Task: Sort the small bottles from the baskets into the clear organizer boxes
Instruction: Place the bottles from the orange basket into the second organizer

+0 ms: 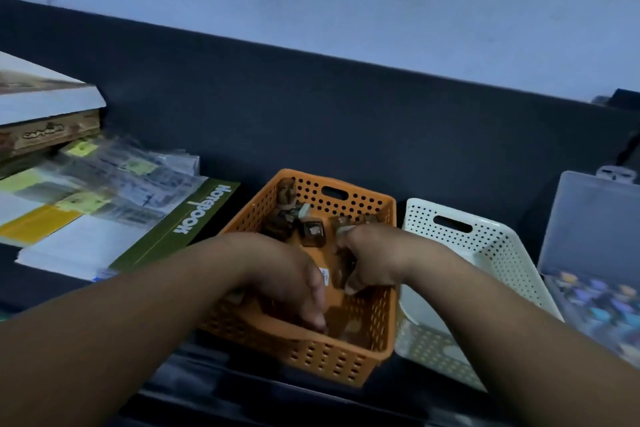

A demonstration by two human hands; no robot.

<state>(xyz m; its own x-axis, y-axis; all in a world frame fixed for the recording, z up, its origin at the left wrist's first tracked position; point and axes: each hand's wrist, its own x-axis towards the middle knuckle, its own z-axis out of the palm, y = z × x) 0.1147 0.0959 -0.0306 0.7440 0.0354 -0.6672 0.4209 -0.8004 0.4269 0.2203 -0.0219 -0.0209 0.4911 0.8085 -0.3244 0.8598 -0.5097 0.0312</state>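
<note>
Pickup stage: right hand (372, 262) grips a brown bottle (345, 269) inside the orange basket (332, 357); left hand (287, 279), grip indeterminate. Next move likely requires transfer to the clear organizer box (588, 229).

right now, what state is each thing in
orange basket, upright, part full of small bottles
small bottles, lying loose in the orange basket
white basket, upright, no bottles showing
clear organizer box, lid open, coloured items inside
notebook, closed, lying flat
left grip, down in the orange basket, hold unclear
right grip, curled round a small bottle
</note>
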